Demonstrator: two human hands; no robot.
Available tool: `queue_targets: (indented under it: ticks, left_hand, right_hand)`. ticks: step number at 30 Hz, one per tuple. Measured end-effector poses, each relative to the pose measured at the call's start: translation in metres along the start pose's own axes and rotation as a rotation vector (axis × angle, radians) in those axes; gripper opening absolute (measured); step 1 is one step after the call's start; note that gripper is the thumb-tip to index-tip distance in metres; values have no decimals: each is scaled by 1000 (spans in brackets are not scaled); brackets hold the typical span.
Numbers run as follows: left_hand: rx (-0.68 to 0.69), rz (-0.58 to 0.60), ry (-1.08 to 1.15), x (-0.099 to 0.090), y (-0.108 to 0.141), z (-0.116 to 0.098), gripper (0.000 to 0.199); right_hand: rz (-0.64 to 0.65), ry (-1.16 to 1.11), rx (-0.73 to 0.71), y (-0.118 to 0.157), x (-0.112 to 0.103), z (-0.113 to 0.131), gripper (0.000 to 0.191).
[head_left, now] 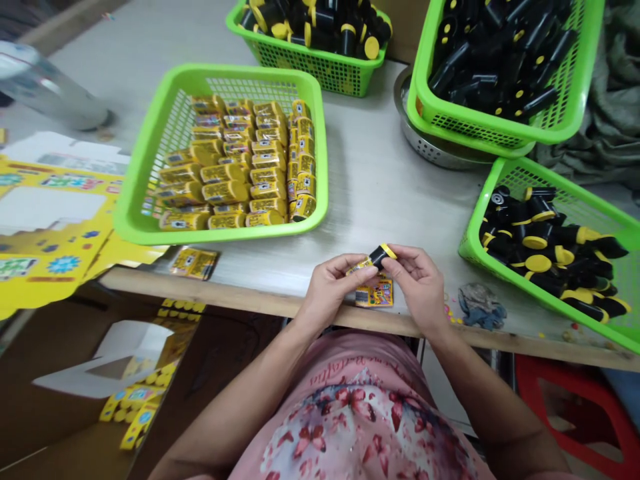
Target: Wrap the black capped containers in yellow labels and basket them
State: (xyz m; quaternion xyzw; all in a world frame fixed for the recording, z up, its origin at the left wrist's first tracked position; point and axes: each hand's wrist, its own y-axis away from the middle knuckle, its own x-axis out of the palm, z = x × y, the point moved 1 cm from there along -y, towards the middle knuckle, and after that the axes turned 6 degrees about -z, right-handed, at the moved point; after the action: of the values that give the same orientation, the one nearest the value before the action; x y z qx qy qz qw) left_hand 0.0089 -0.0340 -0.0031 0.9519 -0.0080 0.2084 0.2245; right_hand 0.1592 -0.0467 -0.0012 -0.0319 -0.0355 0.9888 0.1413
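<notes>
Dozens of yellow-wrapped bottles (225, 192), apparently finished, in rows inside the green basket (321, 153) beyond and left of the left hand (327, 283). Pinched between its closed-in fingertips and those of the right hand (421, 283): one black bottle (377, 257), yellow-capped and seemingly only part-wrapped, above flat yellow wrappers (383, 294) on the desk (370, 187). Apparently not yet wrapped, right of both hands: many bare black bottles (537, 243) in another basket (627, 267).

Workshop: baskets (423, 63) of black tubes (451, 69)

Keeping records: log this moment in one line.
left hand: on yellow film at end of black tube | right hand: at yellow cap | below: printed pieces | front left: green basket of wrapped tubes
</notes>
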Motion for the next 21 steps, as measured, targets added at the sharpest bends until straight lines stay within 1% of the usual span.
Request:
queue_targets:
  ticks: [2, 4, 5, 7, 11, 13, 15, 18, 19, 21]
  left_hand:
    - [-19, 24, 20, -1, -1, 1, 33]
    - [-37, 44, 40, -2, -2, 1, 31]
    - [-50, 58, 48, -2, -2, 1, 31]
    - [-82, 97, 57, -2, -3, 0, 32]
    - [-145, 223, 62, -2, -3, -5, 35]
    - [-148, 246, 56, -2, -2, -6, 34]
    - [-119, 217, 36, -2, 0, -5, 32]
    - [12, 97, -22, 0, 3, -2, 33]
    - [58, 55, -41, 1, 3, -1, 34]
    - [101, 0, -58, 3, 3, -1, 37]
  right_hand:
    - [53, 68, -87, -2, -5, 0, 20]
    - [118, 138, -174, -3, -9, 2, 21]
    - [143, 150, -194, -3, -11, 2, 22]
    - [175, 96, -167, -3, -14, 3, 21]
    - [259, -84, -9, -2, -14, 3, 32]
    - [266, -95, 35, -2, -12, 3, 27]
    - [236, -78, 55, -2, -10, 1, 25]
    - [144, 2, 48, -3, -8, -3, 25]
    - [120, 51, 33, -3, -7, -4, 25]
    - [131, 159, -32, -2, -7, -6, 29]
